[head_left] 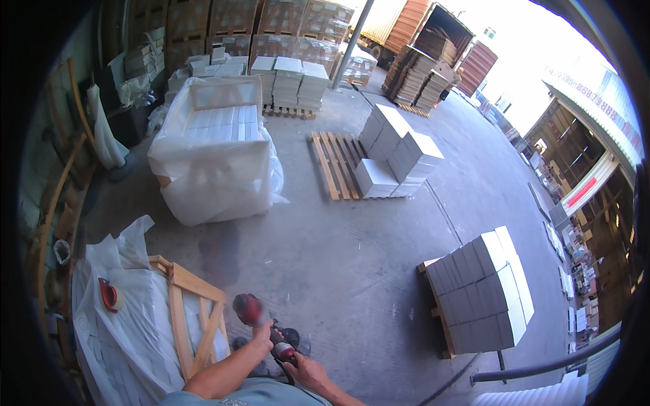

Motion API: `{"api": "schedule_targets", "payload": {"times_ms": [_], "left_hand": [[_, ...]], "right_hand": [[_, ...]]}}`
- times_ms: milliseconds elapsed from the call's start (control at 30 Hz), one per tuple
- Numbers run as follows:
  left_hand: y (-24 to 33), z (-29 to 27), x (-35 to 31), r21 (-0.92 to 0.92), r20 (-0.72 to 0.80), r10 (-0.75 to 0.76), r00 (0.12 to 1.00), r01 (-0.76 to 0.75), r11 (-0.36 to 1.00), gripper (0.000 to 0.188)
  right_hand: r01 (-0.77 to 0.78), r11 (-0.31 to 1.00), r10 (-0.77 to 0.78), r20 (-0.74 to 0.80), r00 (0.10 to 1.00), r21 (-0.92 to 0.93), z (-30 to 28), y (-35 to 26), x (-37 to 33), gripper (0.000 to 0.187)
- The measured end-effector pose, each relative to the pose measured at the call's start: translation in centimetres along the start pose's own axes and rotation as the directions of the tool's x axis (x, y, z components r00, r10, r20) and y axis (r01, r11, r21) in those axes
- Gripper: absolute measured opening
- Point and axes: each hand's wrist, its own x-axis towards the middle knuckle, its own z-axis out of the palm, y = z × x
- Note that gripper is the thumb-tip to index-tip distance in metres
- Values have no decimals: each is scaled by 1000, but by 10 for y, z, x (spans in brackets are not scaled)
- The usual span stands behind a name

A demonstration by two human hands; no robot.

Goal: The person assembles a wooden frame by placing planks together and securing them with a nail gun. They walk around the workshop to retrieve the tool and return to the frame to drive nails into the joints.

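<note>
Both my hands are on a red-and-black handheld tool (252, 310) with a wide round head; its exact kind is not clear. My left hand (262, 334) is closed around its dark middle, just behind the head. Lower down, my right hand (309, 371) grips near the tool's red rear end (284, 351). The head points away from me over the concrete floor. Left of my hands stands a wooden crate frame (196, 291) beside a load draped in white plastic film (125, 331). A red tape dispenser (108, 296) lies on that film.
Ahead-left stands a crate wrapped in plastic (210, 179) with white boxes inside. White boxes (396, 152) sit on a wooden pallet (332, 166) in the middle; another box stack (477, 294) is at right. A metal rail (542, 367) runs lower right. A container (440, 30) stands far back.
</note>
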Motion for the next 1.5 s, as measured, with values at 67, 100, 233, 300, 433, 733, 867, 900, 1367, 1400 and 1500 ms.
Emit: {"api": "schedule_targets", "payload": {"times_ms": [67,100,233,300,433,733,867,900,1367,1400,1500], "left_hand": [[-10,6,-5,6,-32,9,999,-9,1000,18],[-15,10,-7,1,-22,13,1000,-13,1000,18],[-48,31,-8,-9,-29,10,1000,-10,1000,18],[-65,41,-8,15,-23,24,999,-24,1000,17],[-91,58,-11,48,-2,81,997,-80,996,17],[-104,83,-6,183,21,101,995,-103,978,16],[-103,98,-1,298,12,51,999,-52,953,17],[-105,98,-2,330,6,45,999,-45,943,18],[-121,104,41,661,5,-118,993,85,745,21],[-124,106,44,682,1,-120,993,87,726,22],[-138,109,48,750,-26,-145,989,115,652,22]], "right_hand": [[199,971,-203,16,979,133,-14,26,-9,50],[172,971,-172,-9,985,169,-16,34,-12,51],[61,994,-52,-106,993,89,-29,59,-30,50],[-11,1000,10,-176,984,-9,-36,64,-40,48],[-109,993,90,-305,948,-45,-48,71,-61,46],[-172,980,199,-455,868,101,-48,91,-69,41],[-233,965,261,-494,829,119,-40,98,-75,42],[-248,958,286,-470,835,142,-36,99,-77,43],[-251,676,719,-545,432,693,46,94,-123,38],[-264,663,737,-551,391,700,49,92,-131,40],[-312,563,826,-505,252,765,61,83,-163,43]]}}
